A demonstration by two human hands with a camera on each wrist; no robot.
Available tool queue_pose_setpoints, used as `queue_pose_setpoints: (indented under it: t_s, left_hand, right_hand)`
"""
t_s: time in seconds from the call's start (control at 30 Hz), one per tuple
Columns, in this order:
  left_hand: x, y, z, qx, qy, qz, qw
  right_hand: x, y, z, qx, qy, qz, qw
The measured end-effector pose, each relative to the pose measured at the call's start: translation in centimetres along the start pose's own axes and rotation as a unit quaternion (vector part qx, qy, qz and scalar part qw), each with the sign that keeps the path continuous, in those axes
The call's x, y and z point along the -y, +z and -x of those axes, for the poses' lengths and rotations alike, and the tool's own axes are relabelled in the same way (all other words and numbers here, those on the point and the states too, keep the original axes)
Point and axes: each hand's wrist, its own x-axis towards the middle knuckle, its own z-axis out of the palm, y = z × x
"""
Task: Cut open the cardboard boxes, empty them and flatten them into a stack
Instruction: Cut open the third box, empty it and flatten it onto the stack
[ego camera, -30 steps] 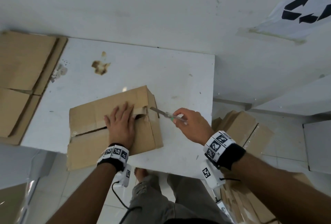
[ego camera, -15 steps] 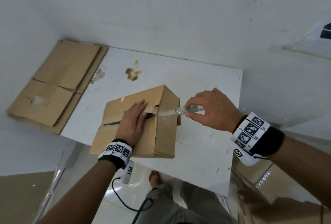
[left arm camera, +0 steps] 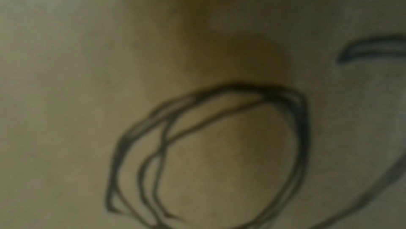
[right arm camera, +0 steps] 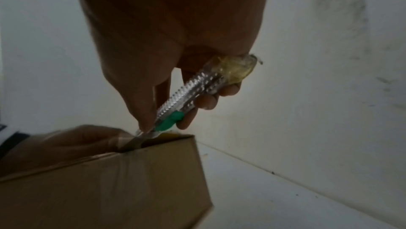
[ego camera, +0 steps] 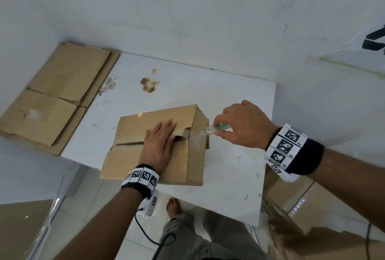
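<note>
Box: cardboard box (ego camera: pixel 154 155) near the middle of the white table (ego camera: pixel 233 101), top seam partly split.
Cutter: utility knife (ego camera: pixel 216 129) with green slider, blade in the seam at the box's 3 o'clock end.
Right hand: right hand (ego camera: pixel 243 126) with fingers curled round the knife handle.
Left hand: left hand (ego camera: pixel 158 147) spread flat, pressing the box top.
Flattened stack: flat cardboard (ego camera: pixel 52 97) at the table's 9 o'clock edge.
More cardboard: boxes (ego camera: pixel 295 207) on the floor at 4 o'clock.
</note>
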Motion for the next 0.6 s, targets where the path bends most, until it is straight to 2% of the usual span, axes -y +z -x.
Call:
queue_pose_setpoints:
  t_s: [0.13, 0.27, 0.43, 0.5, 0.57, 0.6]
  left_hand:
    - [-1.5, 2.4, 0.4, 0.012, 0.034, -0.063, 0.997]
    - [-0.6, 4.2, 0.6, 0.033, 0.015, -0.053, 0.998]
    - [0.4, 4.3, -1.1, 0.167, 0.005, -0.061, 0.984]
    - [0.4, 3.8, -1.0, 0.133, -0.012, -0.070, 0.989]
    - [0.3, 3.0, 0.6, 0.020, -0.075, -0.055, 0.995]
    - [0.3, 2.6, 2.1, -0.039, -0.126, -0.053, 0.990]
  right_hand:
    - [2.1, 4.0, -0.6, 0.060, -0.002, 0.044, 0.997]
    - [-0.6, 6.1, 3.0, 0.051, 0.082, -0.005, 0.995]
    - [-3.4, 8.5, 7.4, 0.065, 0.217, -0.111, 0.968]
    - [-3.1, 9.7, 7.2, 0.048, 0.267, -0.186, 0.944]
    - [-2.1, 10.3, 5.5, 0.027, 0.277, -0.241, 0.930]
    - [-1.4, 10.4, 4.1, 0.024, 0.264, -0.250, 0.931]
